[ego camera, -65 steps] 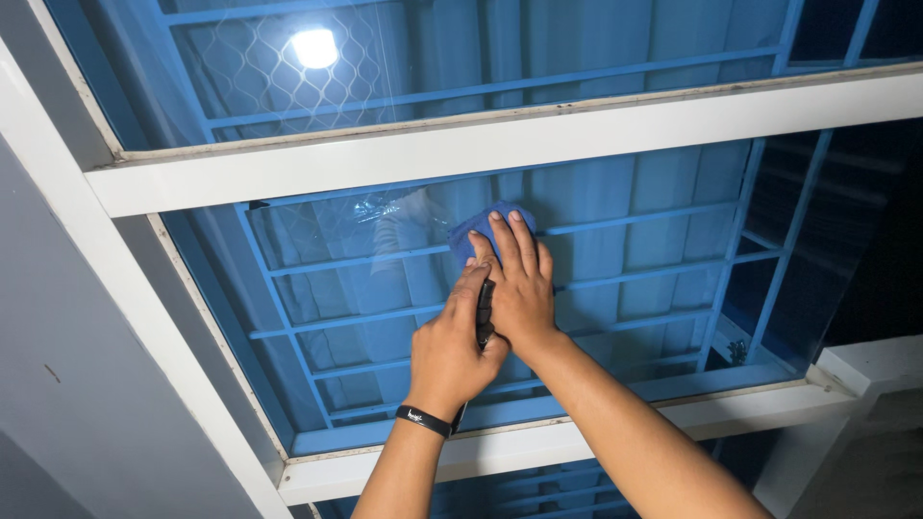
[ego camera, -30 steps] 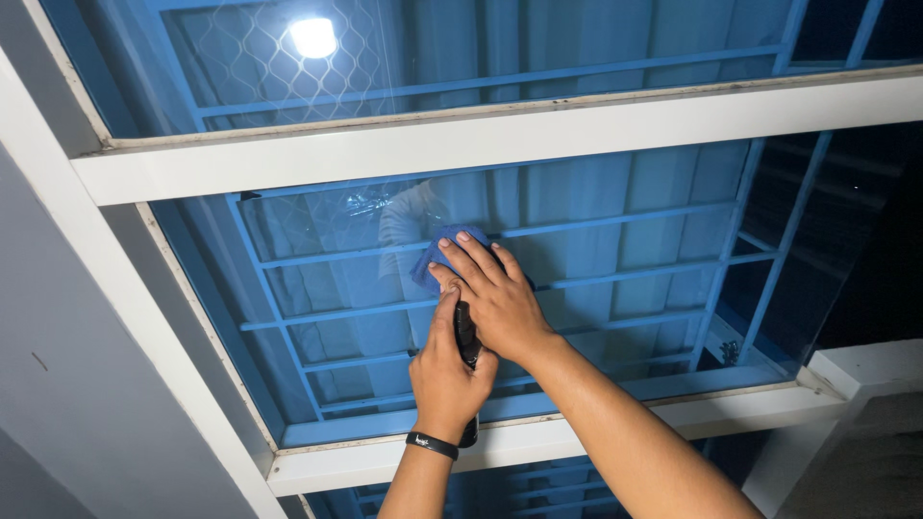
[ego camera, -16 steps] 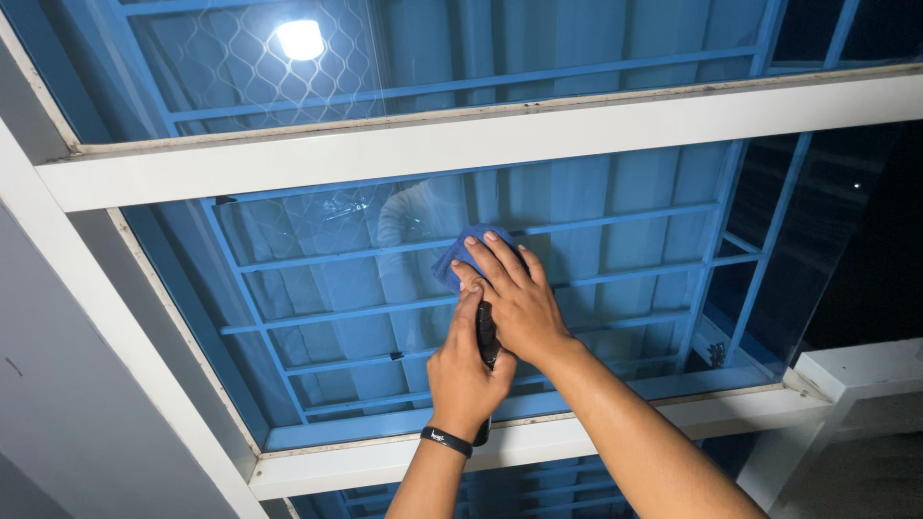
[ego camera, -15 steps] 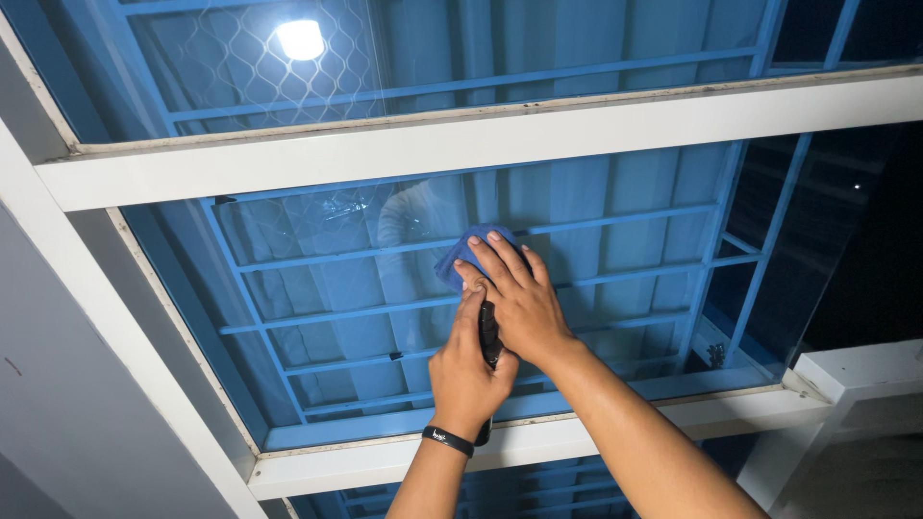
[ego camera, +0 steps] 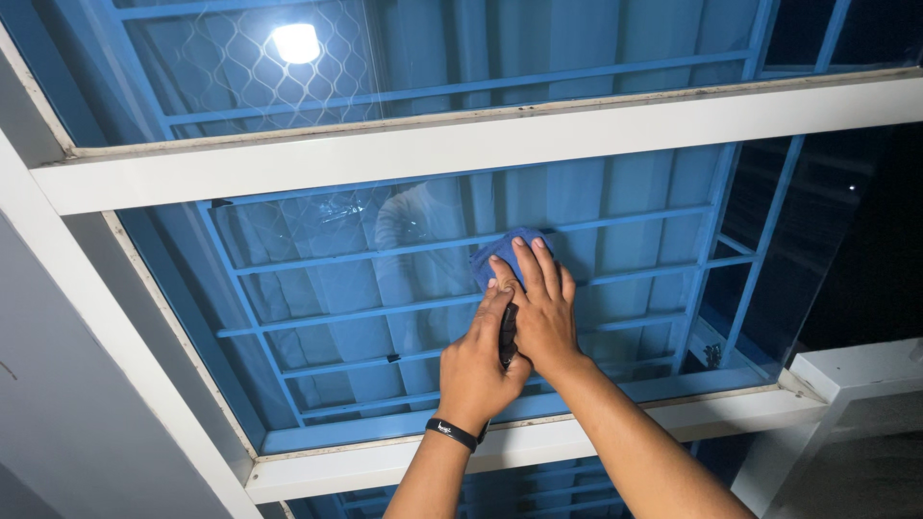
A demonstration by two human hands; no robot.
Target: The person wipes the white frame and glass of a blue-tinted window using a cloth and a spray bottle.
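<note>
A blue cloth (ego camera: 502,248) lies flat against the glass pane (ego camera: 625,221) of a window. My right hand (ego camera: 543,312) presses it there with its fingers spread over it. My left hand (ego camera: 476,370) is closed around a dark handle (ego camera: 507,336) that runs up under the right palm. A black band sits on my left wrist. Most of the cloth is hidden under the fingers.
The pane sits in a white window frame (ego camera: 461,144) with a white sill (ego camera: 519,447) below. Blue metal bars (ego camera: 673,207) run behind the glass. A bright lamp (ego camera: 295,42) reflects in the upper pane. A grey wall (ego camera: 67,404) stands at the left.
Both hands and the cloth have slid left across the glass and then back to the right, ending slightly right of where they began.
</note>
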